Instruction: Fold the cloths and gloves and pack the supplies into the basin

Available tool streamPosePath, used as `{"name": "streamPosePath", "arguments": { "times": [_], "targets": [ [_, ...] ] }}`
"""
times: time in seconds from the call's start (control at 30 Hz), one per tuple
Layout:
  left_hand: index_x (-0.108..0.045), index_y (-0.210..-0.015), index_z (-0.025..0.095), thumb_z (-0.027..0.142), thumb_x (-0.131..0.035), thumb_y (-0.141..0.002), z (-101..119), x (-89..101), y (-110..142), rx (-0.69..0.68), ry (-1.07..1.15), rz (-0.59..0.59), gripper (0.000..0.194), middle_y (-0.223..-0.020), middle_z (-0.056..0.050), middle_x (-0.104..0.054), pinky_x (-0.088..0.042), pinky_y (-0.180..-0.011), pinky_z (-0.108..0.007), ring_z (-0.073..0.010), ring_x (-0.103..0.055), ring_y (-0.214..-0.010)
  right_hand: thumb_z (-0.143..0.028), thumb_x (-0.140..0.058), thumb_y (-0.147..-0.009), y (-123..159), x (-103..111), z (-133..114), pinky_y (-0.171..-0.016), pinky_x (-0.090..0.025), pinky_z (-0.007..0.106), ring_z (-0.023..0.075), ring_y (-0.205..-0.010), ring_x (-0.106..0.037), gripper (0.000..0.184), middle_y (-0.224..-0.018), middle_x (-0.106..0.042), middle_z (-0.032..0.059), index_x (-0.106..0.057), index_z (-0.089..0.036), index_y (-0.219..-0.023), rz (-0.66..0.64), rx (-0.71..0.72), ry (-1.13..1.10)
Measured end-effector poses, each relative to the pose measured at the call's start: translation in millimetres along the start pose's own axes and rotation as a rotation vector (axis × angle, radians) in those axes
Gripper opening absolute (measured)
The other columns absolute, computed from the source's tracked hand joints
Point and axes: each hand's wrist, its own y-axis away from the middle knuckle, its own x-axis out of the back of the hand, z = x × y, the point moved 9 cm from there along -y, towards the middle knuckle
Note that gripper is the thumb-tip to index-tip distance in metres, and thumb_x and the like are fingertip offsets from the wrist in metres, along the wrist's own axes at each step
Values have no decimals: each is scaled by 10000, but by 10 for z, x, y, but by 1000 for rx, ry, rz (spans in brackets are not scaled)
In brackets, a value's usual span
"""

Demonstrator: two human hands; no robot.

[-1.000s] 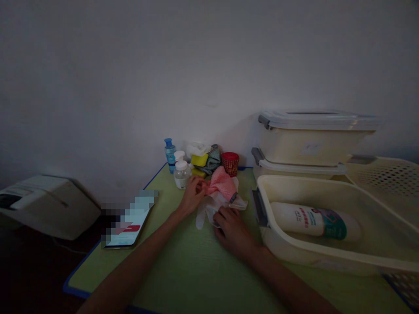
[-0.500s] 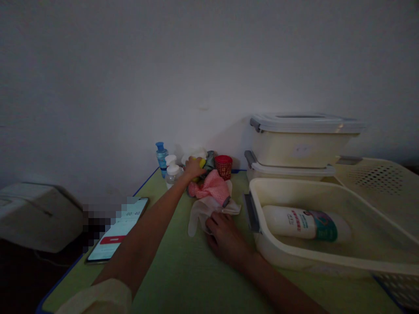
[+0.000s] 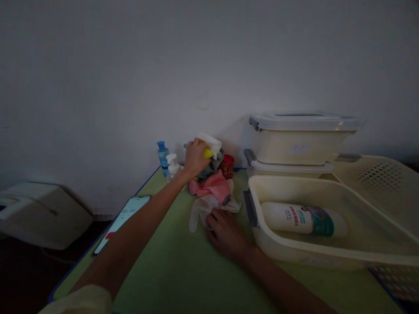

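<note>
My left hand (image 3: pixel 196 158) is closed round a yellow and white item (image 3: pixel 211 144), whose kind I cannot make out, and lifts it above the pile at the back of the table. A grey cloth (image 3: pixel 215 162) hangs or lies right below it. A pink cloth (image 3: pixel 214 187) is bunched up in front, on top of a pale, translucent rubber glove (image 3: pixel 204 207). My right hand (image 3: pixel 225 231) lies low on the table with curled fingers at the glove's near edge; its thumb is mostly hidden.
Left of the pile stand a blue bottle (image 3: pixel 163 157) and a white pump bottle (image 3: pixel 173 168); a red container (image 3: pixel 227 166) is behind. A phone (image 3: pixel 126 218) lies at left. At right, a cream basin (image 3: pixel 294 257) holds a white bottle (image 3: pixel 294 218), near stacked lidded boxes (image 3: pixel 297 146).
My left hand has risen slightly with the yellow and white item, and the white part has moved up and right. The grey cloth has shifted. My right hand has stayed by the glove.
</note>
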Motion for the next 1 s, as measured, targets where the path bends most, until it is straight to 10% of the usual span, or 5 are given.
{"name": "streamPosePath", "arguments": {
  "times": [0.17,0.37,0.67,1.0],
  "targets": [
    [-595,-853,168,94,-591,-600,92,445,26,3,148,247,263,-1073,-60,-479,-363,-920,-400,-242,-452,-1052,-179,-503,-791,-2,-4,8,-832,-367,338,213,-925,-479,160,-965,-544,81,-566,-157,-937,6,-1,3],
    [-561,-1066,166,136,-711,-538,41,-375,426,-117,142,-365,550,-1204,-110,-470,-369,-968,-376,-273,-457,-1151,-179,-487,-798,-1,15,-8,-814,-376,341,214,-916,-495,145,-955,-553,81,-566,-165,-919,11,6,6],
    [-391,-1216,166,304,-753,-570,23,74,917,11,289,-61,754,-1167,-102,-505,-380,-951,-407,-267,-496,-1092,-201,-475,-803,8,67,117,-791,-407,368,234,-900,-528,189,-919,-583,107,-488,-146,-983,98,-114,-240],
    [-368,-1318,195,304,-813,-474,111,-412,1674,37,737,-408,960,-1288,-128,-374,-294,-1032,-447,-317,-345,-1224,-420,-383,-832,50,32,579,-740,-472,332,198,-888,-566,235,-956,-560,74,-404,-231,-969,443,-341,-1003]
  ]
}}
